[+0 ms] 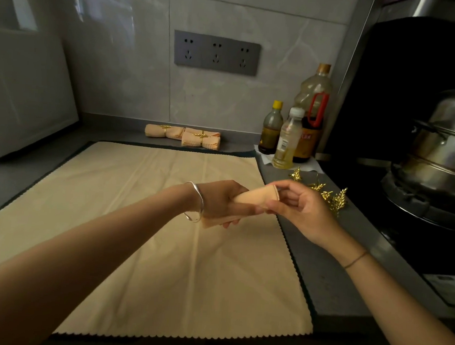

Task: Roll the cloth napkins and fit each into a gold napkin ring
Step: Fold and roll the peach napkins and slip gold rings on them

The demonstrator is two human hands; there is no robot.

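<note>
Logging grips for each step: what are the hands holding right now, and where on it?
One rolled peach cloth napkin: the left hand grips its middle, the right hand pinches its right end.

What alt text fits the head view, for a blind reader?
Both hands hold a rolled peach napkin above a flat cloth on a grey counter: the left hand grips its middle, the right hand pinches its end. Two ringed napkin rolls lie by the wall; loose gold rings lie right of the cloth, near bottles.

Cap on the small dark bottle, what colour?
Yellow: the round plastic cap on the small dark bottle, head view.
</note>
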